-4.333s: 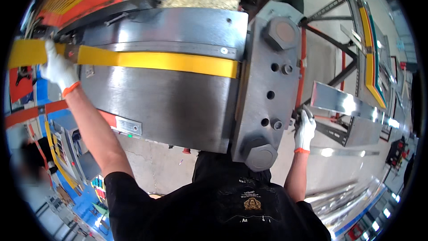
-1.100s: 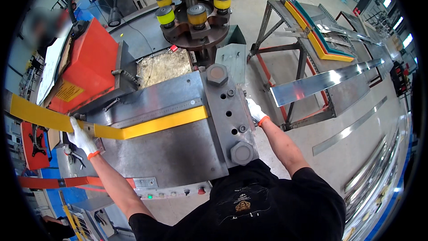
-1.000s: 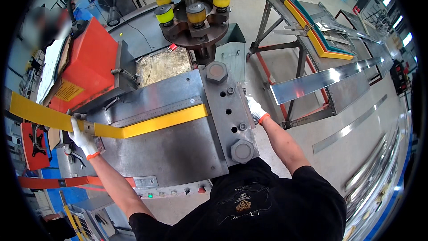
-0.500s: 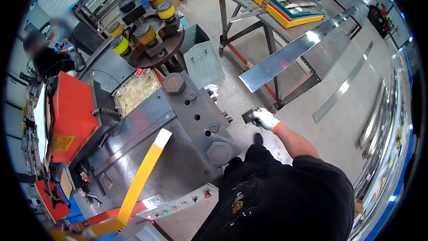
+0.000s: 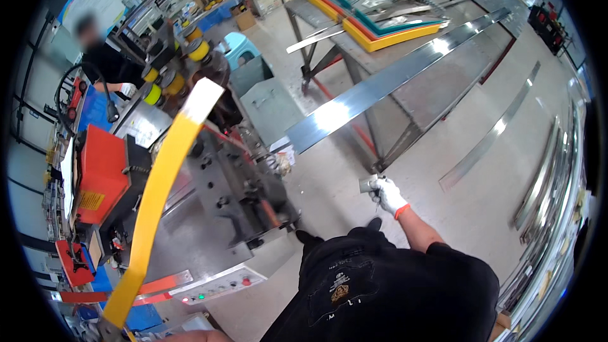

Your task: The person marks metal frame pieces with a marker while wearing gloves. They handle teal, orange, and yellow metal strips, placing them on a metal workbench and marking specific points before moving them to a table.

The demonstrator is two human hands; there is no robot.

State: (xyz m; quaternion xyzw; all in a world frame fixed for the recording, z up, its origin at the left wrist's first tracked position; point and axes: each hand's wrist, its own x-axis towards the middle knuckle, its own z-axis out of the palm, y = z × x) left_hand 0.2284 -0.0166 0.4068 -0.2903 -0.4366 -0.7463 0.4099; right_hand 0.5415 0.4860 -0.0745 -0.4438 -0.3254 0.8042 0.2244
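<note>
My right hand (image 5: 389, 197), in a white glove with an orange cuff, is closed around a small flat grey metal piece (image 5: 367, 183). It holds the piece out over the floor, between the machine and the table. Of my left arm (image 5: 196, 337), only a bare strip shows at the lower edge; the hand is cut off. Close to it rises a long, bent yellow bar (image 5: 157, 183) with a pale tip. Behind the bar stands a dark steel machine (image 5: 234, 183) with yellow-banded rollers (image 5: 172, 81) at its far end.
A long shiny metal strip (image 5: 392, 92) lies across the steel table (image 5: 453, 85) and juts past its near corner. Yellow, orange and teal angled pieces (image 5: 373, 37) lie on top. Metal lengths (image 5: 551, 183) line the right side. Another person (image 5: 104, 57) stands far left.
The view has shifted, so the machine sits farther left. My right hand has turned the metal piece, which shows a lighter face. The yellow bar stands steeper, and my left arm has come in.
</note>
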